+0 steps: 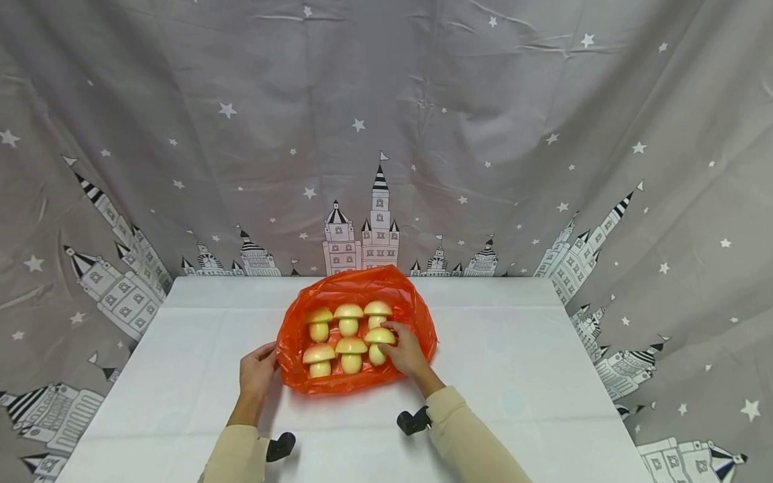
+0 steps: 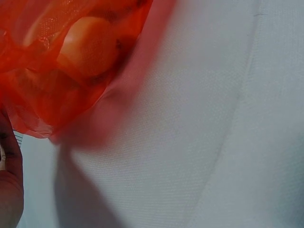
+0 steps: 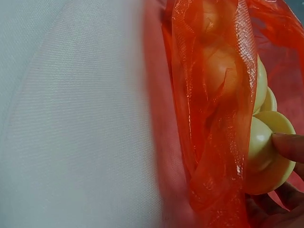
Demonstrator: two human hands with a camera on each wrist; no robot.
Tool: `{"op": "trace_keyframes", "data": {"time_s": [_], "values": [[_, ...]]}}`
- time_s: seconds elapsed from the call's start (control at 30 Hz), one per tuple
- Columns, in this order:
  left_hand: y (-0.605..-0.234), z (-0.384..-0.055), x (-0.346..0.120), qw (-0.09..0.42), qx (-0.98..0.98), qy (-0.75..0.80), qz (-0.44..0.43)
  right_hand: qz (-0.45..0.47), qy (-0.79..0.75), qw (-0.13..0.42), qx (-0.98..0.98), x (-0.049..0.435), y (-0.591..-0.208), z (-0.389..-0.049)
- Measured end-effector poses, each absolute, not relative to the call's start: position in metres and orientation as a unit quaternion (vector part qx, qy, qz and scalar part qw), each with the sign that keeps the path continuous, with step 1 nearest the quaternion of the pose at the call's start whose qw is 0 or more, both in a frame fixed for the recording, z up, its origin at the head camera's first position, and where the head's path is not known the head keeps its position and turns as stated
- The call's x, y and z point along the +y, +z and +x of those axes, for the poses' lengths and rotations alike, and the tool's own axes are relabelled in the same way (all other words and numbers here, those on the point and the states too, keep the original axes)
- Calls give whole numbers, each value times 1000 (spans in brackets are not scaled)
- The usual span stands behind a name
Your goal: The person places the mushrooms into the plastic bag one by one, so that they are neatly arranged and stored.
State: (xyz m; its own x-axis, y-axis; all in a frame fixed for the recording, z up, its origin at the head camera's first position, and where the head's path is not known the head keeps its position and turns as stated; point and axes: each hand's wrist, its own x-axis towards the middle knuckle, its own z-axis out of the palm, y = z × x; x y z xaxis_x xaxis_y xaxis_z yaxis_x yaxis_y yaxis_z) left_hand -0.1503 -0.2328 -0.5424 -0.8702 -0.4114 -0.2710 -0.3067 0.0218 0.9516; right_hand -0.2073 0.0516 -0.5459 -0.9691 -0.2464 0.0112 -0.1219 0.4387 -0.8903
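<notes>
A red plastic bag [image 1: 356, 386] lies spread open on the white table, with several yellow toy mushrooms in two rows inside it. At the front right of these rows, my right hand [image 1: 407, 352] holds one toy mushroom [image 1: 379, 335] with fingers and thumb around its cap. The right wrist view shows the thumb on this toy mushroom [image 3: 268, 147], partly behind the bag's red wall [image 3: 209, 123]. On the opposite side, my left hand [image 1: 258, 372] grips the bag's left edge. In the left wrist view, the bag [image 2: 47, 95] covers most of the fingers.
The white tabletop [image 1: 513, 362] extends around the bag. Behind it hangs a grey curtain [image 1: 423, 134] printed with stars and castles. A black wrist mount [image 1: 280, 446] sits by the left sleeve, and another black mount [image 1: 413, 422] by the right.
</notes>
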Motion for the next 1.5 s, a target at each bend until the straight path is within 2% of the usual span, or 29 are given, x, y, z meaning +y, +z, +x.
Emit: {"op": "trace_keyframes", "data": {"time_s": [0.7,0.93,1.1,1.27,1.5], "values": [[-546,-151,-234,55,-727,-638,246,-99,-507,82,852,52,-554,-209],[-544,-149,-236,31,-727,-638,252,-99,-511,79,850,52,-548,-207],[-542,-146,-238,35,-723,-646,244,-116,-513,59,848,53,-540,-205],[-540,-144,-240,30,-722,-648,238,-112,-533,68,836,56,-531,-198],[-537,-141,-246,-18,-745,-627,225,-106,-561,71,818,66,-520,-188]]}}
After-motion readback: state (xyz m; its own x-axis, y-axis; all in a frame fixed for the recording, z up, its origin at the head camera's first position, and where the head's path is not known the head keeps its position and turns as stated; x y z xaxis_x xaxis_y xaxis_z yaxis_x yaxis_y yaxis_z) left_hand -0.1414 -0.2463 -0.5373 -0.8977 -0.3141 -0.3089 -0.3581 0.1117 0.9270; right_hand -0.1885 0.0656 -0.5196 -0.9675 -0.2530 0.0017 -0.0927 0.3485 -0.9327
